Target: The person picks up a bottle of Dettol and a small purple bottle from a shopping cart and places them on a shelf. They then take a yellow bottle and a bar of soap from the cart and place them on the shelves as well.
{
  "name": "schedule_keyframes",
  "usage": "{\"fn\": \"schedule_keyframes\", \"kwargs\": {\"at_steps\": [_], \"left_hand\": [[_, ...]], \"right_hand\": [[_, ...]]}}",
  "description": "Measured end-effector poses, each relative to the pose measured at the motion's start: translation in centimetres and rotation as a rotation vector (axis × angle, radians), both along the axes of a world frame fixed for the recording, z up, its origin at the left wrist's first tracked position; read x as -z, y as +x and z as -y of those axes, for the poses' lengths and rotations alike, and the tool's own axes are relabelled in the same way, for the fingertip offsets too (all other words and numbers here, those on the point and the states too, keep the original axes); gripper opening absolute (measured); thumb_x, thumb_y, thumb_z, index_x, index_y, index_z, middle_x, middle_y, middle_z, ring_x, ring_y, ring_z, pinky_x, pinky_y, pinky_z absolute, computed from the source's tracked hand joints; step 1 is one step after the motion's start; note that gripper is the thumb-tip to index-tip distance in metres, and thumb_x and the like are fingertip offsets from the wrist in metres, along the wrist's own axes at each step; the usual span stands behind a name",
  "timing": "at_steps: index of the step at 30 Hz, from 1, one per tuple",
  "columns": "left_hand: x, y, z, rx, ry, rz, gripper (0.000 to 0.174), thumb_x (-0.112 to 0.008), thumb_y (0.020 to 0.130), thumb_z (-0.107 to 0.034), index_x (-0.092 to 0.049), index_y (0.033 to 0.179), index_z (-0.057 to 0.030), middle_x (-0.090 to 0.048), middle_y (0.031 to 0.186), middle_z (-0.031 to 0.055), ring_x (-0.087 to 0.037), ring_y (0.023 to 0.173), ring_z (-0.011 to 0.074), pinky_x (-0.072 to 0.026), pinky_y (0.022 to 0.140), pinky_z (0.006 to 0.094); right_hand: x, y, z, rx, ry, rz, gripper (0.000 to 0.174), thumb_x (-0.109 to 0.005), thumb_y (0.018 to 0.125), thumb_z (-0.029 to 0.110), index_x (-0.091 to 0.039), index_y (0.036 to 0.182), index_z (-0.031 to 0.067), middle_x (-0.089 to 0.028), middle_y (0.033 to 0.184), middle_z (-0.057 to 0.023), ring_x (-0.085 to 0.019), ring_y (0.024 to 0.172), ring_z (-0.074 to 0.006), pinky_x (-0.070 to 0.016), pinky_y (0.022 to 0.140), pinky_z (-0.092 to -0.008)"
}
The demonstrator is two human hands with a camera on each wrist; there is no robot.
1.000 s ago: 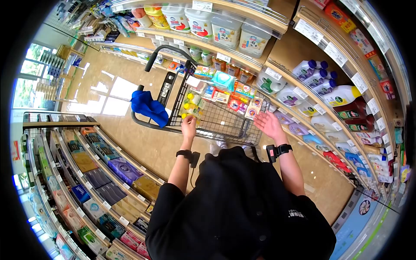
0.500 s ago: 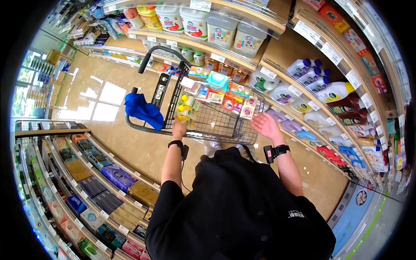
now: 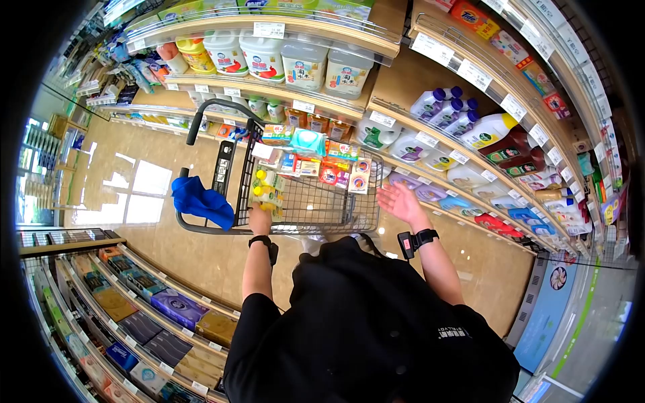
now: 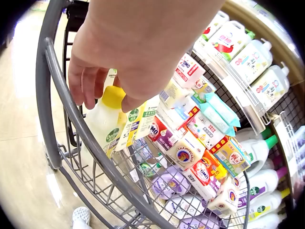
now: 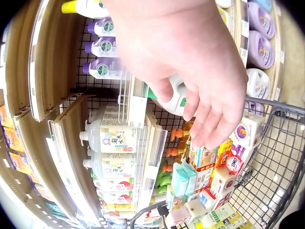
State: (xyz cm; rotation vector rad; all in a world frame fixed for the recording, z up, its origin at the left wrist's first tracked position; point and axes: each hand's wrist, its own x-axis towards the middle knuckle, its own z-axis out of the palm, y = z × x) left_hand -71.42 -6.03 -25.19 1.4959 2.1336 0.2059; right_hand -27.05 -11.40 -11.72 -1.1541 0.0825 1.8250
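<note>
In the head view, my left hand (image 3: 260, 220) is at the near edge of the shopping cart (image 3: 306, 232), beside yellow-capped bottles (image 3: 270, 180). The left wrist view has this hand (image 4: 126, 52) pinching the yellow cap of a pale Dettol bottle (image 4: 104, 120) between thumb and fingers, just inside the grey rim. My right hand (image 3: 402, 203) hovers palm-up by the cart's right end, fingers spread and holding nothing. In the right wrist view, that hand (image 5: 190, 62) hangs over colourful boxes (image 5: 202, 162) with relaxed fingers.
A blue cloth (image 3: 201, 201) drapes over the cart handle. Shelves of large detergent jugs (image 3: 306, 66) run along the cart's far side, and purple-capped bottles (image 3: 440, 106) stand farther right. A shelf of boxed goods (image 3: 178, 305) lies at lower left.
The head view has shifted, so the cart and shelves sit farther left or lower. My left hand has lowered beside the near yellow-capped bottle. My right hand stays spread by the cart's end.
</note>
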Motion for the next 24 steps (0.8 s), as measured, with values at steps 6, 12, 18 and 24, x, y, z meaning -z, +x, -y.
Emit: {"fn": "schedule_keyframes", "kwargs": {"at_steps": [6,12,18,24], "left_hand": [[0.3,0.0,-0.3,0.013,-0.105,-0.028,0.049,-0.068,0.074,-0.038,-0.058,0.104,-0.0006,-0.064,0.099,0.0212,-0.061,0.093,0.0372,-0.0493,0.08,0.0454],[-0.6,0.0,0.0,0.062,-0.168,-0.124,0.047,-0.071,0.072,-0.039,-0.062,0.097,0.0,-0.065,0.096,0.0199,-0.063,0.091,0.0349,-0.0508,0.078,0.0436],[-1.4,-0.1,0.5,0.164,-0.106,-0.149,0.048,-0.072,0.069,-0.036,-0.062,0.096,0.0021,-0.065,0.093,0.0216,-0.063,0.089,0.0356,-0.05,0.078,0.0431],[-3.2,1.0,0.1,0.272,-0.039,-0.051,0.048,-0.07,0.069,-0.039,-0.063,0.095,0.0013,-0.066,0.089,0.0201,-0.063,0.086,0.0362,-0.0498,0.077,0.0437]], "right_hand": [[0.0,0.1,0.1,0.023,-0.001,-0.014,0.034,-0.054,0.091,0.032,-0.054,0.107,0.0028,-0.06,0.113,-0.0179,-0.058,0.105,-0.0319,-0.046,0.093,-0.0454],[0.5,0.5,0.3,0.039,0.014,-0.026,0.035,-0.055,0.09,0.033,-0.053,0.109,0.0029,-0.06,0.113,-0.0176,-0.058,0.105,-0.031,-0.0468,0.092,-0.0454],[1.2,0.2,0.4,0.031,0.045,-0.039,0.034,-0.054,0.09,0.033,-0.053,0.107,0.0039,-0.06,0.112,-0.0165,-0.058,0.104,-0.0302,-0.047,0.091,-0.0449],[1.6,-0.3,0.0,0.013,0.044,-0.027,0.035,-0.053,0.09,0.035,-0.052,0.109,0.0045,-0.059,0.113,-0.0162,-0.058,0.104,-0.0303,-0.047,0.091,-0.0441]]}}
